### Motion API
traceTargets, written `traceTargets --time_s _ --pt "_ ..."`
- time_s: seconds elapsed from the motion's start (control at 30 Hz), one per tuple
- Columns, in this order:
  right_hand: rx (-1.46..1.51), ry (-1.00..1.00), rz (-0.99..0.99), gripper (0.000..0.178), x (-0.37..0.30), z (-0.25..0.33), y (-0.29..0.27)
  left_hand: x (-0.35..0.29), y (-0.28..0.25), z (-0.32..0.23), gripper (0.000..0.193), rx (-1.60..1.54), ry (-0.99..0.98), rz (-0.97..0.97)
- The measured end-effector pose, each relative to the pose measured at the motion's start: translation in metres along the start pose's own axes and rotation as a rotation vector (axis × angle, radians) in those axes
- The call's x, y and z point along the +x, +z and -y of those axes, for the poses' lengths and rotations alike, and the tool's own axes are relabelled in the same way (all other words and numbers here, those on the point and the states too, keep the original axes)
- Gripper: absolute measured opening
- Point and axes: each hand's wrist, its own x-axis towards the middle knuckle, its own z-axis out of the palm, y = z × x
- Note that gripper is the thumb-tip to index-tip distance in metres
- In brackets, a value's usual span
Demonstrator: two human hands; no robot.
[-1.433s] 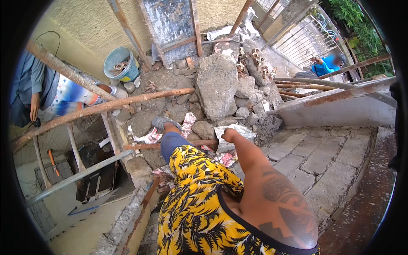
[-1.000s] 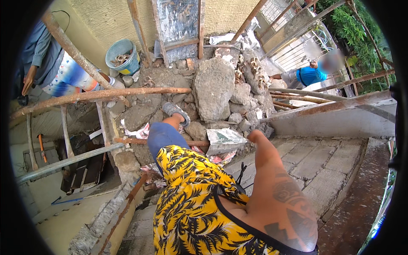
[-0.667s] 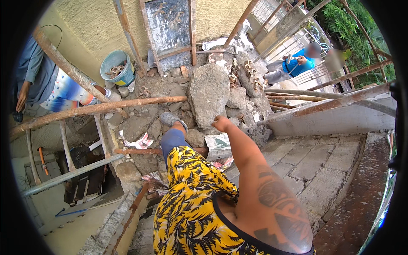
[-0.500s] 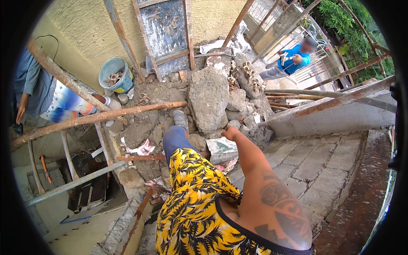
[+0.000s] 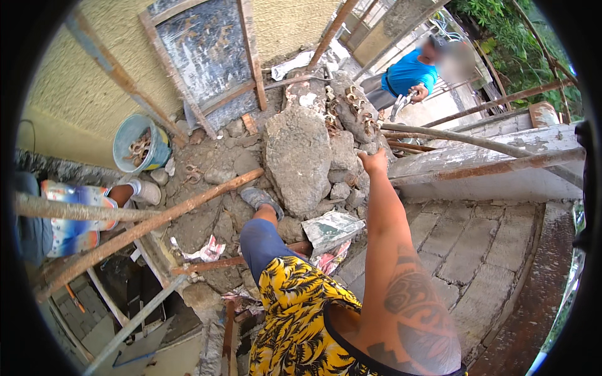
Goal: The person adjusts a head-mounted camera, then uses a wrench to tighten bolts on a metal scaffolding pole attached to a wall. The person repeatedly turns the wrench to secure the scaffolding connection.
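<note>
My right hand (image 5: 374,161) reaches out over the rubble with thumb and fingers apart, and I see nothing held in it. It is beside loose stones (image 5: 343,152), right of a large concrete slab (image 5: 296,163); whether it touches a stone is unclear. Just beyond the hand lie several rusty metal clamps (image 5: 354,95). Nearer to me, below the slab, a flat grey-green board (image 5: 332,230) rests tilted. My left hand is out of view.
A co-worker in blue (image 5: 407,72) stands at far right with a grey metal piece (image 5: 400,105). Another person's foot (image 5: 146,192) is at left, by a bucket of metal pieces (image 5: 142,147). Rusty pipes (image 5: 207,194) cross the rubble. An opening (image 5: 150,294) drops away lower left.
My right hand has moved forward and right, from the slab's lower edge to the stones beside it. The view has shifted. The co-worker in blue has turned and appears closer.
</note>
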Motion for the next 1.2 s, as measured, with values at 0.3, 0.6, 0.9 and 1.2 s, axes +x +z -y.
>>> traceTargets --time_s 0.3,0.6,0.9,1.2 --pt "0.167 0.037 -0.278 0.118 0.117 0.069 -0.013 0.157 0.18 0.035 0.045 -0.238 -0.134 0.764" --pt "0.491 0.028 -0.409 0.085 0.202 0.06 0.026 0.197 0.191 0.048 0.049 -0.258 -0.152 0.684" --pt "1.288 0.035 -0.066 0.056 0.029 0.163 -0.002 0.124 0.19 -0.043 0.062 -0.507 -0.173 0.522" --pt "1.193 0.19 1.236 0.042 -0.326 0.094 0.061 0.125 0.103 -0.211 0.098 -0.253 0.161 0.428"
